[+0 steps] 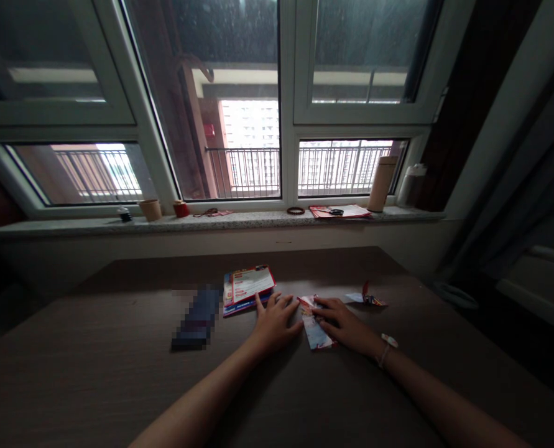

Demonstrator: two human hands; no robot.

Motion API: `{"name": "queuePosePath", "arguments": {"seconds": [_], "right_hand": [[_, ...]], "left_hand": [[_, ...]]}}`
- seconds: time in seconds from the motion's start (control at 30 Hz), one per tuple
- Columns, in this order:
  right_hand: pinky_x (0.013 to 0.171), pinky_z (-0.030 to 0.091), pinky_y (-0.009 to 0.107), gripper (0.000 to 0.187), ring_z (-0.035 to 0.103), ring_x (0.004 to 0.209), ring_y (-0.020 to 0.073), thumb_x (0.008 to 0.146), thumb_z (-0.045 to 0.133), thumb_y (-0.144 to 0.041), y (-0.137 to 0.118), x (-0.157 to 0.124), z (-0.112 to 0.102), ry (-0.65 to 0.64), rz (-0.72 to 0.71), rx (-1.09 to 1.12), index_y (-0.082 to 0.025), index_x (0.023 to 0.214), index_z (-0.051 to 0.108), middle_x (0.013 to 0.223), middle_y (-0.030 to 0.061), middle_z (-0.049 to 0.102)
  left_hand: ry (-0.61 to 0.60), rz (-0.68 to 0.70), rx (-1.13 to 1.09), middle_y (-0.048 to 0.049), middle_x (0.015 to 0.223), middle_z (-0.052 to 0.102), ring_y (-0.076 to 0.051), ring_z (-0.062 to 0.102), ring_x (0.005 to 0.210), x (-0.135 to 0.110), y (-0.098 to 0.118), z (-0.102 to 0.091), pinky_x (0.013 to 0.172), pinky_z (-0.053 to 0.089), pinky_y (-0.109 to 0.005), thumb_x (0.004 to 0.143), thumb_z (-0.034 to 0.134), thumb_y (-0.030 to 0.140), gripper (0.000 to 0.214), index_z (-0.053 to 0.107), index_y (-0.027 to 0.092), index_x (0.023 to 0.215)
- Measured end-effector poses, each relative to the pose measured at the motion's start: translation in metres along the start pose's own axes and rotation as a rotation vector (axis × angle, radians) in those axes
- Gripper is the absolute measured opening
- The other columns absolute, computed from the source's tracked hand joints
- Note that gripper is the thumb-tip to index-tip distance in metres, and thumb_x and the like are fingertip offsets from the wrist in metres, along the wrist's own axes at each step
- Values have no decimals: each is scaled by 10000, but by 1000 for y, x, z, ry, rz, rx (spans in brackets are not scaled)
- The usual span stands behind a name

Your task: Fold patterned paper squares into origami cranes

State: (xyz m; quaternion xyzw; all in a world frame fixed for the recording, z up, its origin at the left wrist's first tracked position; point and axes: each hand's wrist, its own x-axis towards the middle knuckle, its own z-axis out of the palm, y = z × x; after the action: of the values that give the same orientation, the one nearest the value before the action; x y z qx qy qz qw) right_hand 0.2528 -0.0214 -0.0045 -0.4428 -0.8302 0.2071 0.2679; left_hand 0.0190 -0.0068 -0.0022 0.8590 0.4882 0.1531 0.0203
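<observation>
A piece of colourful printed paper, with pale blue, white and red parts, lies flat on the brown table. My right hand rests on its right side, fingers stretched over it and covering part of the print. Just left of the paper, my left hand lies on the table with its fingers spread. Its thumb is close to the paper's left edge; whether they touch I cannot tell. Beyond that hand is a stack of printed leaflets. A small folded paper piece with a raised red tip sits past my right hand.
A dark blurred-out object lies left of the leaflets. On the windowsill stand a paper cup, a red spool, a tan flask and a clear bottle. Scissors rest on papers there.
</observation>
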Motion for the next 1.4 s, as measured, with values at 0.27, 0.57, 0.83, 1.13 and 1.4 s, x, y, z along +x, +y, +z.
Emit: {"name": "queuePosePath", "arguments": {"seconds": [0.27, 0.57, 0.83, 1.13, 1.4], "right_hand": [[1123, 261, 468, 389, 352, 1302, 250, 905, 476, -319, -1, 1, 0, -21, 14, 5, -258, 1278, 568, 1434, 67, 438], [1132, 257, 411, 401, 340, 1326, 223, 879, 501, -274, 0, 0, 2, 36, 26, 36, -238, 1274, 554, 1435, 77, 393], [951, 404, 365, 231, 510, 1037, 225, 820, 605, -315, -5, 1, 2, 209, 105, -20, -215, 1026, 637, 1024, 63, 569], [928, 407, 352, 291, 525, 1003, 221, 832, 609, -326, 4, 2, 4, 199, 124, 16, -236, 1100, 678, 1000, 66, 595], [939, 419, 346, 313, 532, 1003, 213, 848, 588, -300, 7, 3, 4, 170, 131, 37, -210, 1136, 669, 1018, 77, 583]], "left_hand": [[14, 1, -9, -24, 1423, 456, -321, 293, 1338, 0, 0, 1, 1027, -95, -735, 870, 470, 555, 493, 466, 359, 1322], [48, 3, 3, -34, 1407, 460, -310, 311, 1328, 0, 0, 1, 1040, -72, -729, 864, 484, 549, 461, 495, 357, 1283], [36, 6, 8, -43, 1399, 465, -318, 315, 1327, 0, 1, 0, 1030, -76, -737, 847, 494, 578, 468, 517, 353, 1256], [25, -25, 43, -48, 1412, 454, -339, 303, 1333, 1, 0, 2, 1036, -87, -727, 844, 443, 635, 529, 502, 374, 1300], [21, -25, 77, -72, 1441, 428, -355, 273, 1353, 0, 2, -1, 1018, -101, -735, 856, 385, 659, 557, 502, 366, 1315]]}}
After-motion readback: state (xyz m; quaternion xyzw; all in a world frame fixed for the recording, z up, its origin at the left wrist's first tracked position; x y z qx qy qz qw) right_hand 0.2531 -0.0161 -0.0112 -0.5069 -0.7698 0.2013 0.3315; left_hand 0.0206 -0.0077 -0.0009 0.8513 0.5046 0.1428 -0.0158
